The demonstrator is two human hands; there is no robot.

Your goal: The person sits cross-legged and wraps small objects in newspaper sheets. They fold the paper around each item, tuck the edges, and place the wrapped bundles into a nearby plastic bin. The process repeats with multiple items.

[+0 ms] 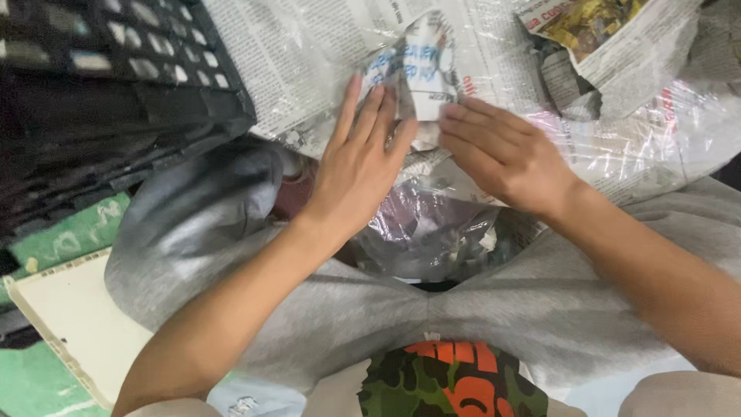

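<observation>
At my far left stands one black plastic crate (pixel 116 85), its lattice wall tilted toward me, and below it lies one cream-coloured board (pixel 69 324) on a green mat (pixel 65 235). My left hand (pixel 359 166) rests next, fingers straight and close together, pressing flat on the left side of a small newspaper-wrapped bundle (pixel 421 73); it lies open on the paper and grips nothing. The bundle sits between my two hands, on one wide sheet of newspaper under clear plastic film (pixel 309 54). My right hand (pixel 502 154) lies palm down on the bundle's right side, fingers slightly bent, pressing the paper without closing around it. Beneath both hands, between my grey-trousered knees, one crumpled clear plastic bag (pixel 432 232) shows. At upper right lies one more crumpled newspaper piece (pixel 617 38).
</observation>
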